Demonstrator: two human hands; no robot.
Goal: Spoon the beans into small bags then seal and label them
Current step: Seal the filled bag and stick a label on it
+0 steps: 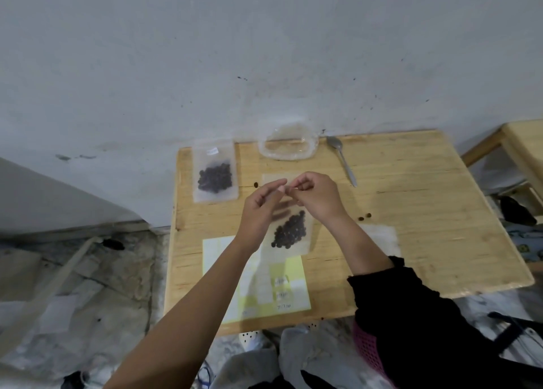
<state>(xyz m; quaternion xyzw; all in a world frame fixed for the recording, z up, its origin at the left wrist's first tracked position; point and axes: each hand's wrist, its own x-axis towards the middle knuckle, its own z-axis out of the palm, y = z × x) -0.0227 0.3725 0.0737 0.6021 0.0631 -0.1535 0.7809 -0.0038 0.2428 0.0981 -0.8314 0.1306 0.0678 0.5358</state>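
A clear bag of dark beans point(289, 230) lies flat mid-table, partly under my hands. Just above it, my right hand point(316, 197) pinches a small white label point(289, 187) at its fingertips. My left hand point(261, 209) meets it from the left, with thumb and forefinger closing on the same label. A second filled bag point(215, 172), with a label near its top, lies at the back left. The yellow label sheet point(289, 283) with several labels lies at the table's front. A metal spoon point(343, 159) rests at the back right.
A clear plastic container point(289, 146) stands by the wall. Loose beans point(364, 216) lie to the right and one bean point(255, 184) lies left of the hands. An unfilled bag point(379, 235) lies on the right. A wooden stool point(517, 144) stands beyond the table's right edge.
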